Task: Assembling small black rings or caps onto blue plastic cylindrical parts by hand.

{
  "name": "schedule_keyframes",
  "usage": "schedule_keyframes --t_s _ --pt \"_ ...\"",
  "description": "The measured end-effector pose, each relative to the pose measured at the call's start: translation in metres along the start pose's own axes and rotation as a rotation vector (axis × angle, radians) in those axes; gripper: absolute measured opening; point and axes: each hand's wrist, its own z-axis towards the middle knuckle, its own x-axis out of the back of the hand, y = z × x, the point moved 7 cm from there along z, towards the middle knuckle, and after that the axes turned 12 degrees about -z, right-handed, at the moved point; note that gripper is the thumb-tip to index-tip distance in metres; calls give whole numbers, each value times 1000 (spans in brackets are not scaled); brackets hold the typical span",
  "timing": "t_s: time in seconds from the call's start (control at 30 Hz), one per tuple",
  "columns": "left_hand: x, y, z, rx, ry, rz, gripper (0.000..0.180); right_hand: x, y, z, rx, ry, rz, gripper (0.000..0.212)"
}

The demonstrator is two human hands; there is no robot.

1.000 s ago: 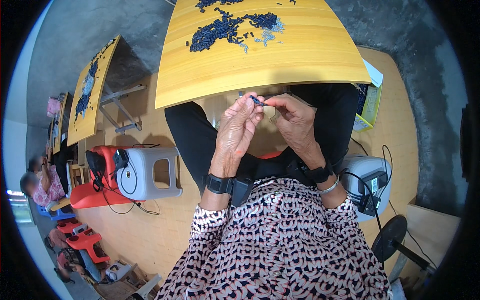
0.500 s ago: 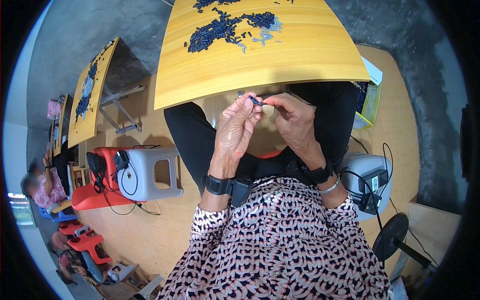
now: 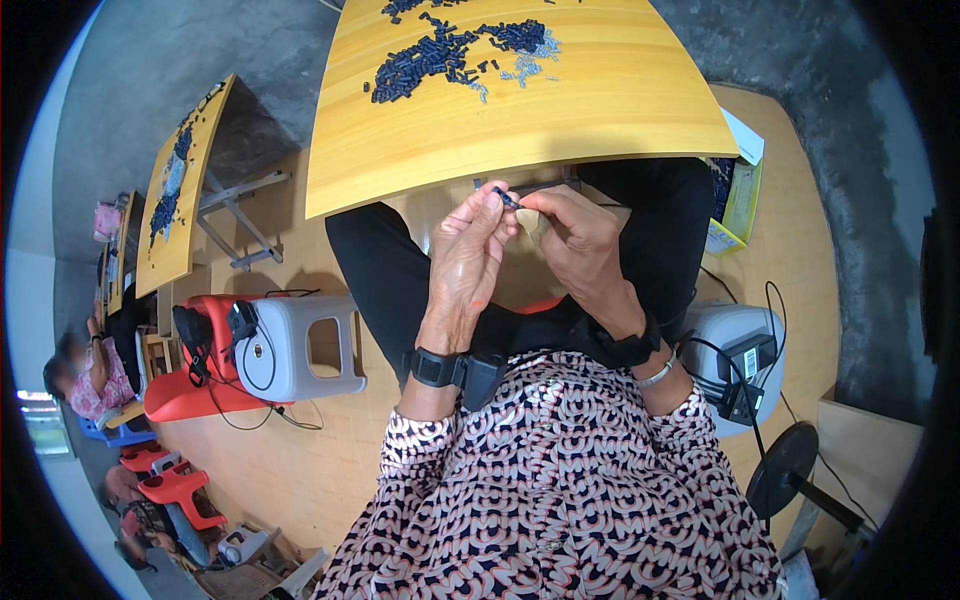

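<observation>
While the left hand (image 3: 463,255) pinches one end of a small dark piece (image 3: 506,199) between thumb and fingers, the right hand (image 3: 581,238) pinches its other end, just to the right. Beyond this grip, past the near edge of the yellow table (image 3: 520,130), lie a heap of dark pieces (image 3: 415,68) and, beside it, small silvery parts (image 3: 526,69).

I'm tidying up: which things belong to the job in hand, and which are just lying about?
Seemingly in the job:
small dark piece, pinched by left hand, right hand at its end
dark pieces on the table
silvery bits beside them

Seemingly lying about:
grey stool at left
red seat
round black base at lower right
</observation>
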Motion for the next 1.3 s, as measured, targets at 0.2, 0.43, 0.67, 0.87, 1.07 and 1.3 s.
schedule_keyframes --t_s 0.2,0.43,0.67,0.87,1.07,1.3 --pt "5 -2 1 16 18 -31 19 -3 4 -2 -5 9 27 22" --pt "5 -4 1 43 -2 -115 18 0 -4 0 46 34 -19 22" --pt "7 -10 1 80 27 -165 20 -2 8 -5 8 62 75 24" --pt "5 -12 0 58 43 -162 17 -5 13 -8 -25 80 105 24" --pt "9 -11 1 51 6 -143 21 -3 8 -2 26 50 65 19" --pt "9 -9 0 90 -18 -119 16 -14 18 1 -50 -64 280 17"
